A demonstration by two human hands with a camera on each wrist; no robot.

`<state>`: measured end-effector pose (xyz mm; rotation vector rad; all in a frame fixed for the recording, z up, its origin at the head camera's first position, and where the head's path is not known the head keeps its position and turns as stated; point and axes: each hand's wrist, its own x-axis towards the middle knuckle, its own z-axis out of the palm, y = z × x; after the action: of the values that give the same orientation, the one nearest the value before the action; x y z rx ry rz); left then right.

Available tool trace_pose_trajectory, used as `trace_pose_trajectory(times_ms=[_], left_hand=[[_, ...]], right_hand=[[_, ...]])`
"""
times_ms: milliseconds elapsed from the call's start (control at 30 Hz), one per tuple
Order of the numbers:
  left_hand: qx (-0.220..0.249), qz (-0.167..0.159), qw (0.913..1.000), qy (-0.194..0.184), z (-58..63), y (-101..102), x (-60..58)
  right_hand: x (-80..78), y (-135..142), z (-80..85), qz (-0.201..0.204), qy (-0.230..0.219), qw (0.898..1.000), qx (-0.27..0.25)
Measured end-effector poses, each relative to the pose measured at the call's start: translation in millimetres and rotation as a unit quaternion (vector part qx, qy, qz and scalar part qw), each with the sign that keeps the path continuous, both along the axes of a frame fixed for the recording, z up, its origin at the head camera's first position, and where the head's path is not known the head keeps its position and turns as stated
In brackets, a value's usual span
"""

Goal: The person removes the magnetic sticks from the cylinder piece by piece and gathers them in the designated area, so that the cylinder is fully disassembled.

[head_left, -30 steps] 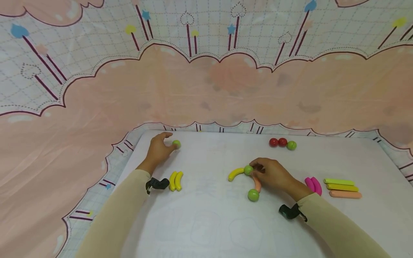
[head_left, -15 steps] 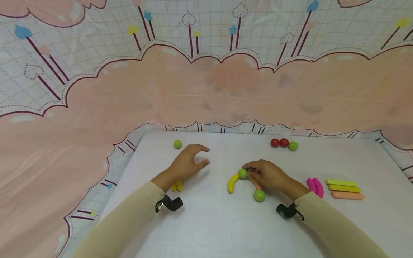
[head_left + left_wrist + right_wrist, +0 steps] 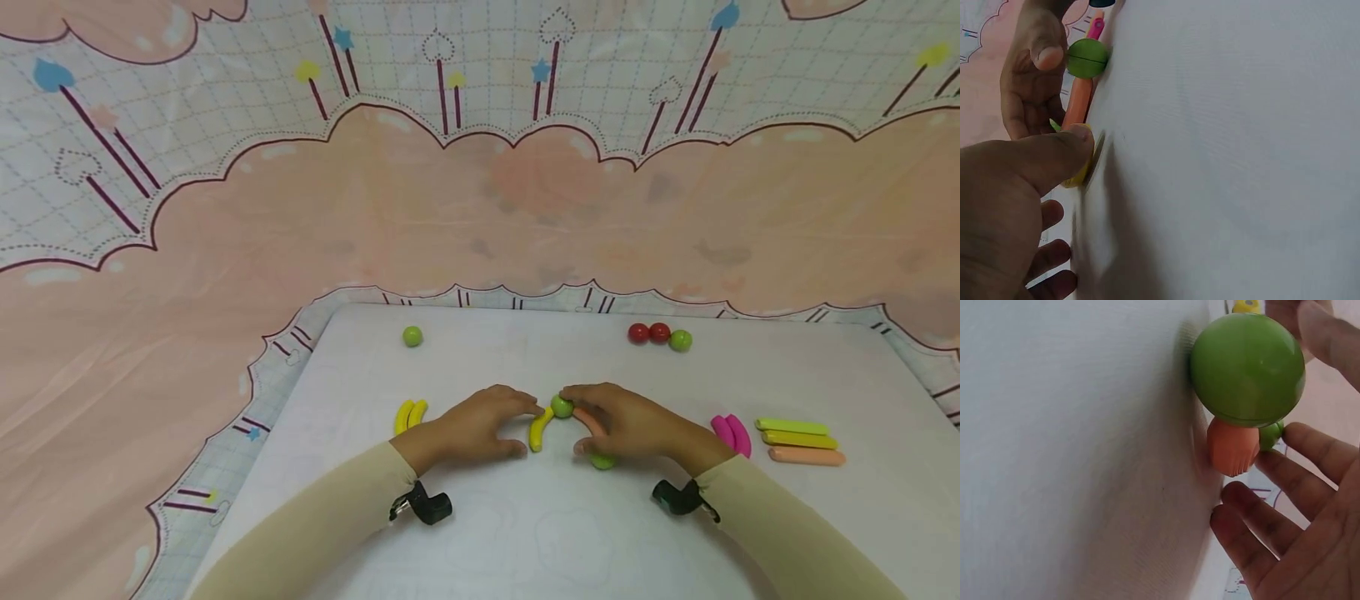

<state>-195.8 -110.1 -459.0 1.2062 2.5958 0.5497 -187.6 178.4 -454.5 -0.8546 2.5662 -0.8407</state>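
A joined chain of toy pieces lies between both hands on the white table (image 3: 480, 542): a yellow curved stick (image 3: 537, 433), a green ball (image 3: 562, 407), an orange curved stick (image 3: 590, 422) and a lower green ball (image 3: 602, 462). My left hand (image 3: 483, 423) is at the yellow stick's left side, thumb and fingers apart, index fingertip right by its upper end. My right hand (image 3: 637, 425) arches over the chain's right side, fingertips at the upper ball and thumb near the lower one. In the right wrist view the lower ball (image 3: 1247, 369) sits on the orange stick's end (image 3: 1233, 447).
Two yellow curved sticks (image 3: 403, 417) lie left of the left hand. A loose green ball (image 3: 412, 336) sits at the back left. Two red balls (image 3: 648, 333) and a green ball (image 3: 681, 340) stand back right. Magenta curved sticks (image 3: 731, 435) and several straight sticks (image 3: 801, 439) lie right.
My left hand has left the loose green ball at the back and come right to the yellow stick. The chain has turned slightly, the yellow stick now steeper. My right hand's thumb has moved down.
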Motion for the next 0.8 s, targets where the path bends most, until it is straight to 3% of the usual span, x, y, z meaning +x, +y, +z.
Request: trace_pose_trajectory(times_ms=[267,800], left_hand=[[0.018,-0.043,0.9986,0.023,-4.2,10.2,-2.1],[0.008,-0.026,0.9993,0.023,-7.9,17.2,-6.7]], right_hand=[[2.5,5.0,1.0,0.036,0.014,0.999,0.0],[5.0,11.7,0.3,0.02,-0.027,0.999,0.004]])
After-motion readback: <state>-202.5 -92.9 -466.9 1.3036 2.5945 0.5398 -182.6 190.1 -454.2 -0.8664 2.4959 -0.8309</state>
